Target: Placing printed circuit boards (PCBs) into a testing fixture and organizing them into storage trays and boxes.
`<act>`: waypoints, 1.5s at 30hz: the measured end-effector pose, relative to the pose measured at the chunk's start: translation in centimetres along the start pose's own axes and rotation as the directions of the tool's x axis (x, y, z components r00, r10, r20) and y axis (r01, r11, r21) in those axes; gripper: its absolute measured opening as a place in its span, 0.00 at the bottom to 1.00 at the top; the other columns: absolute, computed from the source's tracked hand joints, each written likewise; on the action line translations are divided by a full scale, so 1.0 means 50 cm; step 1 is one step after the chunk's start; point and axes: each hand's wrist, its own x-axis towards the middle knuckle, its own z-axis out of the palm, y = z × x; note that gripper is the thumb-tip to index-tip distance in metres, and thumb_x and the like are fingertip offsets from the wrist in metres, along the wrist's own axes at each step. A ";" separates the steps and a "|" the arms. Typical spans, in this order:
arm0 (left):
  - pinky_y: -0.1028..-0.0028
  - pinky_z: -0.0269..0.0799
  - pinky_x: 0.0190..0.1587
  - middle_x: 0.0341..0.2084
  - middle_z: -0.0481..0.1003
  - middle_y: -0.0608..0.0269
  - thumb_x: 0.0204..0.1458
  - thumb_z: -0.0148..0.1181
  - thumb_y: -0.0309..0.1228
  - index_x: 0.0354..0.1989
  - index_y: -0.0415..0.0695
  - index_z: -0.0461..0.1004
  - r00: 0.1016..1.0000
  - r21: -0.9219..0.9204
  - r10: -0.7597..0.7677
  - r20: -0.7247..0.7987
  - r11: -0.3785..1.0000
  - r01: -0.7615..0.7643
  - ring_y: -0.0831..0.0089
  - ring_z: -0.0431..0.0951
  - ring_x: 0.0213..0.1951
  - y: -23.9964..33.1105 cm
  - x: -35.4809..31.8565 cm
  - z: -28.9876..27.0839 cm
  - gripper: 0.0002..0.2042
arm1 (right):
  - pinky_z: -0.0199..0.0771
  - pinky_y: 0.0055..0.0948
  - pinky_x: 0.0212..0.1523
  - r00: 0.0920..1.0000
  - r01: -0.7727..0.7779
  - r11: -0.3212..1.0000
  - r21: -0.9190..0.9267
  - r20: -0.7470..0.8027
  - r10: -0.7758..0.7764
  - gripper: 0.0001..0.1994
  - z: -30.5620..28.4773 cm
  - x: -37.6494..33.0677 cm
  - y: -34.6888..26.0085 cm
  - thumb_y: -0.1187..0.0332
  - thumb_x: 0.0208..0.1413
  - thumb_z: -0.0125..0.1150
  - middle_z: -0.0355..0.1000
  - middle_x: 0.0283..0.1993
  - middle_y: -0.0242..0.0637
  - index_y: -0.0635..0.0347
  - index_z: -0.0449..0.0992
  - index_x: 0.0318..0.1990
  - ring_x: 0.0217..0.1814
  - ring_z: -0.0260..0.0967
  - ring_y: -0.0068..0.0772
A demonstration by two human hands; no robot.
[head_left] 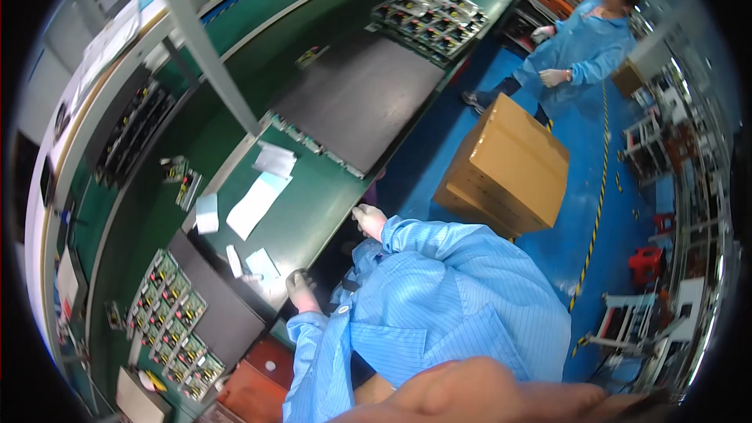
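Note:
My left hand (301, 285), in a pale glove with greyish fingers, is at the front edge of the green workbench (317, 202). Its fingers look loosely bent, and I see nothing in them. Farther along the same edge is my right hand (369, 221), also gloved, with its fingers slightly curled and no object visible in it. On the bench beyond my left hand lie a pale blue sheet (263, 265) and a small white tube-like item (234, 261). A long white sheet (257, 205), a crumpled pale wrapper (275, 160) and a smaller pale sheet (207, 214) lie farther back.
Circuit boards (174, 321) stand in rows at the left; more boards (431, 19) sit beyond a dark mat (360, 94). A metal post (200, 47) rises from the bench. A large cardboard box (509, 164) stands on the blue floor, near a person (583, 47) in a blue gown.

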 end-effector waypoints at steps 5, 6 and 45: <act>0.73 0.73 0.34 0.39 0.71 0.59 0.58 0.49 0.36 0.45 0.42 0.69 0.991 -0.026 -0.061 -0.117 0.998 0.058 0.71 0.72 0.36 -0.019 -0.024 -0.044 0.13 | 0.63 0.29 0.20 0.968 0.088 0.992 -0.090 0.244 -0.064 0.18 0.120 -0.003 -0.023 0.55 0.60 0.43 0.67 0.22 0.34 0.60 0.71 0.40 0.18 0.62 0.27; 0.73 0.73 0.35 0.42 0.71 0.56 0.58 0.49 0.36 0.49 0.40 0.68 0.983 -0.039 -0.122 -0.135 0.992 0.117 0.67 0.73 0.39 -0.016 -0.033 -0.052 0.15 | 0.63 0.29 0.20 0.954 0.093 0.989 -0.113 0.295 -0.056 0.18 0.144 0.004 -0.030 0.55 0.60 0.43 0.67 0.22 0.34 0.60 0.71 0.40 0.18 0.62 0.27; 0.80 0.70 0.32 0.32 0.71 0.65 0.60 0.50 0.36 0.43 0.40 0.70 0.734 -0.280 -0.319 -0.600 0.943 0.180 0.80 0.69 0.26 0.186 -0.100 -0.038 0.12 | 0.68 0.36 0.46 -0.003 1.000 -0.019 0.009 0.952 0.306 0.30 0.892 0.231 -0.602 0.44 0.48 0.54 0.75 0.39 0.50 0.65 0.76 0.44 0.44 0.72 0.45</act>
